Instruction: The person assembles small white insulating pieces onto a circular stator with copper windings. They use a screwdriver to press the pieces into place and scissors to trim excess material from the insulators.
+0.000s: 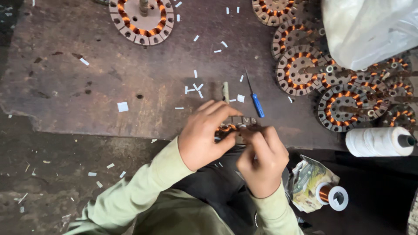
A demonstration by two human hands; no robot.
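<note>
Stator [233,126], copper-wound, lies flat between both grips: left hand [204,135] clamps it, right hand [261,159] fingertips pinch its near rim.

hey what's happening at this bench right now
A person in a pale green top holds a round wound motor core at the edge of a dark worktable. The left hand grips it while the right hand pinches at its rim. A blue-handled tool lies just beyond, a pile of finished cores to the right, and paper scraps scattered about.
</note>
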